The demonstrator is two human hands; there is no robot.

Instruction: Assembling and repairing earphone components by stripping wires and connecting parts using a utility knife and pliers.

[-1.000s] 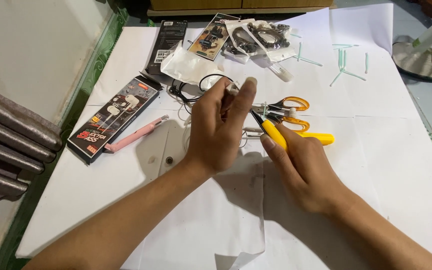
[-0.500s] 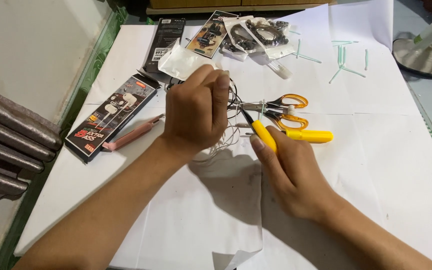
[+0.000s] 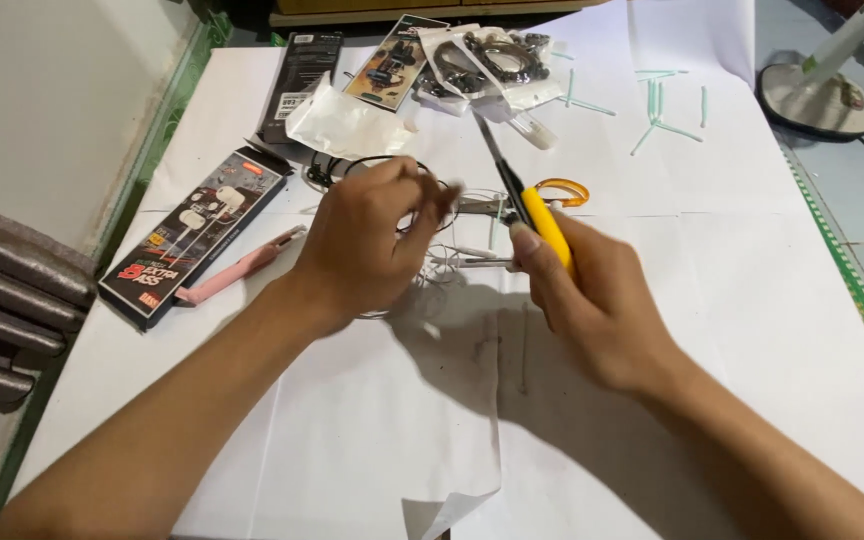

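While white paper covers worktable, person works at centre with both hands. Left hand curled, fingertips pinching thin white wire, looped beneath it. Right hand clenched around yellow-handled tool, dark blade angled up and away. Orange-handled scissors lie just behind tool. Black earphone box at left, pink cutter beside it. Clear packets at far edge; pale green sticks scattered right, near fan base.
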